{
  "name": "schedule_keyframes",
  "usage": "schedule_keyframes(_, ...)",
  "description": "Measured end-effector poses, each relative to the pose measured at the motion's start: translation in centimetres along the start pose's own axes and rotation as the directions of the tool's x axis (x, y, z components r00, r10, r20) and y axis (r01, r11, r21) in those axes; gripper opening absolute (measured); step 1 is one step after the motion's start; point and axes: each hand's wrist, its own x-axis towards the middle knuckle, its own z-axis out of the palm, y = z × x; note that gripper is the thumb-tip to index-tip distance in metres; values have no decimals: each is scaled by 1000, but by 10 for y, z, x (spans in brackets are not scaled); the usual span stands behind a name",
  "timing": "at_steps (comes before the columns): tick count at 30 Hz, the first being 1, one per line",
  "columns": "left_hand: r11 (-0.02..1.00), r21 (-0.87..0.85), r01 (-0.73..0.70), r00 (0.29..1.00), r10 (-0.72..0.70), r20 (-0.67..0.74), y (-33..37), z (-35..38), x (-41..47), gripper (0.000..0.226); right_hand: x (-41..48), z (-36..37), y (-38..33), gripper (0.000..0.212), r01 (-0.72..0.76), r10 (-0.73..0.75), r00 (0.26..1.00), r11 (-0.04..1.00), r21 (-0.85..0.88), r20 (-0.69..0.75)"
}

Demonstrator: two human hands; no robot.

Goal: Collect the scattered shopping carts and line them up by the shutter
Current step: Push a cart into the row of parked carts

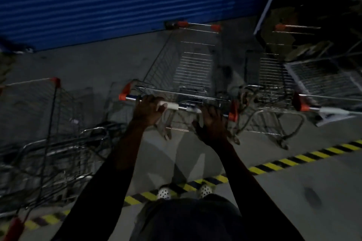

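Note:
A wire shopping cart (193, 64) with orange corner caps stands in front of me, its nose close to the blue shutter (117, 0). My left hand (147, 110) grips the left part of its handle bar (182, 106). My right hand (210, 121) grips the right part of the same bar. A second cart (274, 84) stands just to the right of it, also pointing at the shutter. A third cart (39, 123) stands at the left, dark and blurred.
A yellow and black striped line (284, 162) crosses the concrete floor under my feet (163, 192). At the top right a pale metal frame (270, 0) leans beside dark clutter and a wire panel (323, 76).

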Motion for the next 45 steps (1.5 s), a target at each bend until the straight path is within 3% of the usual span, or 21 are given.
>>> schedule_keyframes(3,995,88,-52,988,64,-138,1,11,-12,32,11,16,8,55,40,-40,999,999,12,22)
schedule_keyframes(9,992,118,-40,982,61,-179,33,6,-49,34,-2,20,4,43,42,-51,991,997,-68,-122)
schedule_keyframes(12,997,83,3,981,13,-193,49,7,-72,38,-17,21,7,53,2,-31,986,985,-175,-163)
schedule_keyframes(18,995,63,73,987,-63,-148,42,9,-87,52,-14,27,10,65,93,-139,976,963,-254,-166)
schedule_keyframes(23,998,-3,65,980,-65,-188,-1,2,-72,51,19,44,-18,60,167,-217,962,947,-273,-166)
schedule_keyframes(32,985,81,153,985,-144,-97,-111,-11,-16,54,93,105,-99,52,148,-181,969,970,-191,-171)
schedule_keyframes(39,970,166,177,981,-161,-108,-173,-14,37,60,163,144,-134,59,155,-175,983,955,-253,-60)
schedule_keyframes(45,958,170,230,972,-216,-96,-222,-17,93,64,236,179,-158,65,190,-218,972,946,-261,-84)
